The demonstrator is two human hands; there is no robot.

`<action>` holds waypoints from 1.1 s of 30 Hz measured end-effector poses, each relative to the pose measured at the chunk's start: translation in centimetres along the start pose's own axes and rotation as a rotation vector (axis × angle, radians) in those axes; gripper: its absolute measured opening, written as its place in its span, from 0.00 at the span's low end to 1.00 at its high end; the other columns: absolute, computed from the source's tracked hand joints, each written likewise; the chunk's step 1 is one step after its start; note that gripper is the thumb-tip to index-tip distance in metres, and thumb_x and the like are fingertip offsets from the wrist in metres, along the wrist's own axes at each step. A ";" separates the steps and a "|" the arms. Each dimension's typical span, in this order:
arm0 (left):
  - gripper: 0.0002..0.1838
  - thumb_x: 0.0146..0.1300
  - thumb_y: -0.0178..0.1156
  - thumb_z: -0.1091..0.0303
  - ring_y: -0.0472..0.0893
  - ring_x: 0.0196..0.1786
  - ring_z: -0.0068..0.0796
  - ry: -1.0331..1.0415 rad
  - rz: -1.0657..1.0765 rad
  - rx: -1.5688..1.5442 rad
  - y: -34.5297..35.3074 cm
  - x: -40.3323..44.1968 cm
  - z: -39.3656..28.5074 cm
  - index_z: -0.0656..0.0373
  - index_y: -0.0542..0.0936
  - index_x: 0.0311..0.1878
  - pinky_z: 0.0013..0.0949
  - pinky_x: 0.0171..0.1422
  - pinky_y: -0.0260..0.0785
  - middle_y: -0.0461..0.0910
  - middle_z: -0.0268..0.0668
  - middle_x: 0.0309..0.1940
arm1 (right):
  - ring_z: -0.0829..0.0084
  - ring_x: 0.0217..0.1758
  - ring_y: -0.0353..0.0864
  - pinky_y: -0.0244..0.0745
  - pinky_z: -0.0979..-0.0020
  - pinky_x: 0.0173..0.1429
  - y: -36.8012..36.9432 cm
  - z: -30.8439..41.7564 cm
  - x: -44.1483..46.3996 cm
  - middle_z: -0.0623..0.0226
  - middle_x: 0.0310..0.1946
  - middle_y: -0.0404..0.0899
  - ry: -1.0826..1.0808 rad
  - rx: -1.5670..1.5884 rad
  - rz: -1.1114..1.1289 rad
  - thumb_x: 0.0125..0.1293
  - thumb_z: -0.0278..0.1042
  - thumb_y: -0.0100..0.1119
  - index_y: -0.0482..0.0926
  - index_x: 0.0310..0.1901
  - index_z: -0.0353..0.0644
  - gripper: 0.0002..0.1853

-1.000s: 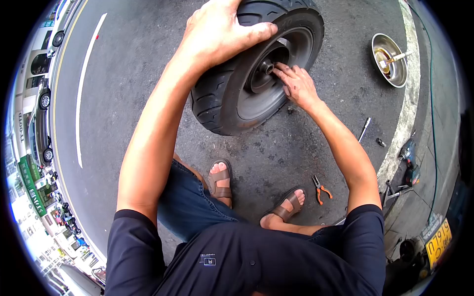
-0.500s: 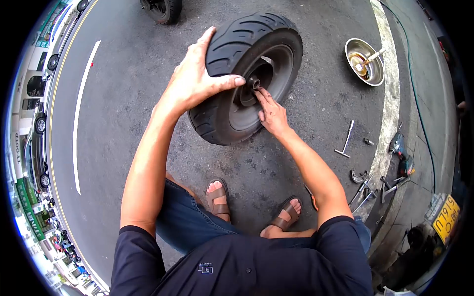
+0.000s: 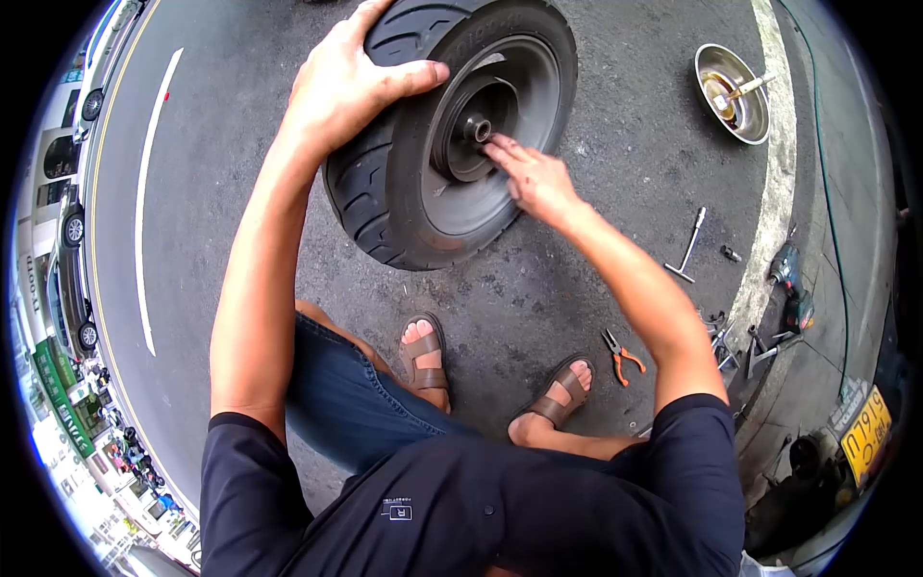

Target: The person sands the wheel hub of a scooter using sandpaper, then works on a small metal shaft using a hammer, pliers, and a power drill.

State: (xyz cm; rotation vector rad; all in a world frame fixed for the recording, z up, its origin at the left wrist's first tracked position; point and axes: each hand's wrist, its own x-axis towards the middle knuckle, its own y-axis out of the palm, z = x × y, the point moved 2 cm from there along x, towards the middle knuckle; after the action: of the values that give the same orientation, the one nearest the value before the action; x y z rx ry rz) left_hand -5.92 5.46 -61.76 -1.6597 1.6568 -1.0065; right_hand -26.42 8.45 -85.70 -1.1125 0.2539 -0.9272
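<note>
While hands (image 3: pixel 341 91) (image 3: pixel 541 185) handle wheel (image 3: pixel 444 207), metal bowl (image 3: pixel 757 120) holds brush (image 3: pixel 748 88), brown liquid (image 3: pixel 714 87).

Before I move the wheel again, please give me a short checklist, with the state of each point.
1. Left hand holding the wheel: ok.
2. Right hand away from the hub: not ok, fingertips are close beside it.
3. Wheel supported from below: cannot tell.
4. Pliers away from the wheel: ok, on the road near the right sandal.
5. Bowl apart from the wheel: ok, brush inside.
</note>
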 end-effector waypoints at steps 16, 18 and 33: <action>0.50 0.43 0.69 0.47 0.73 0.65 0.53 -0.149 0.102 0.100 -0.8 4.0 -4.7 0.59 0.66 0.70 0.42 0.70 0.65 0.72 0.56 0.63 | 0.56 0.63 0.77 0.76 0.62 0.64 1.5 0.6 1.3 0.57 0.65 0.72 0.083 0.283 -0.155 0.52 0.24 0.57 0.75 0.60 0.47 0.29; 0.50 0.43 0.68 0.46 0.74 0.64 0.53 -0.111 0.102 0.089 -0.1 3.9 -4.7 0.60 0.66 0.70 0.42 0.69 0.66 0.74 0.57 0.61 | 0.57 0.54 0.80 0.79 0.66 0.58 -1.1 -3.7 2.1 0.59 0.64 0.73 -0.040 -0.022 0.066 0.53 0.24 0.59 0.77 0.59 0.48 0.28; 0.48 0.46 0.67 0.46 0.76 0.59 0.55 -0.102 0.157 0.154 1.1 5.1 -6.5 0.61 0.65 0.69 0.47 0.65 0.69 0.74 0.60 0.55 | 0.52 0.67 0.72 0.70 0.59 0.70 -0.1 0.7 -0.3 0.55 0.65 0.70 0.136 0.383 -0.121 0.53 0.24 0.55 0.72 0.64 0.46 0.31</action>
State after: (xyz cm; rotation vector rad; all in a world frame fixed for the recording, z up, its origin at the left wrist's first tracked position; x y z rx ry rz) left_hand -12.26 0.99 -58.54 -1.4337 1.5746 -0.9312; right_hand -26.28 9.12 -85.42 -0.7178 0.1133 -1.1079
